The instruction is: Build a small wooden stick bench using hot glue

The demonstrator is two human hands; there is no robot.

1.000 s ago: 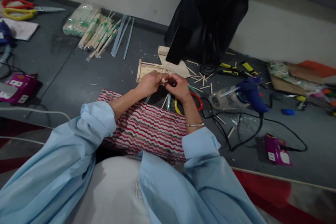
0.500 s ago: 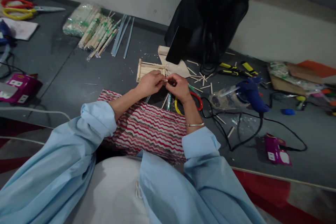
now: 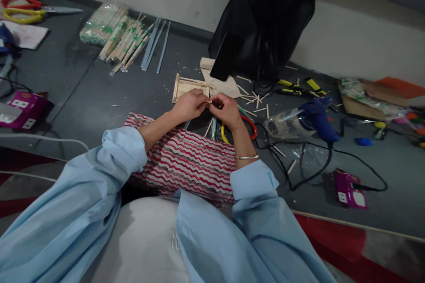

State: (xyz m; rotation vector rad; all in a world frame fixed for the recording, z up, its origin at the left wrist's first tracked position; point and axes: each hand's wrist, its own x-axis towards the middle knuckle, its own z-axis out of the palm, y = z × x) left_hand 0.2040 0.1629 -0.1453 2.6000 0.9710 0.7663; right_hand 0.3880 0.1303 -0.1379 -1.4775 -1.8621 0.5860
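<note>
My left hand [image 3: 190, 106] and my right hand [image 3: 226, 109] meet over the table, fingertips pinched together around a small pale wooden piece [image 3: 209, 102], mostly hidden by the fingers. Just behind my left hand lies a small frame of wooden sticks [image 3: 188, 87]. Under my right wrist are scissors with red and yellow handles [image 3: 251, 126], partly covered. A red and white striped cloth [image 3: 189, 159] is spread below my forearms. Loose sticks [image 3: 256, 101] lie to the right of my right hand.
A blue glue gun [image 3: 317, 119] with a black cord stands right. Wrapped chopsticks [image 3: 124, 44] and grey strips [image 3: 162, 48] lie back left. A black bag [image 3: 282, 22] with a phone [image 3: 226, 56] stands at the wall. Purple power strips [image 3: 350, 190] sit at both sides.
Hardly anything differs. Both hands keep the same pinch in the same place, with only a very slight shift of the view.
</note>
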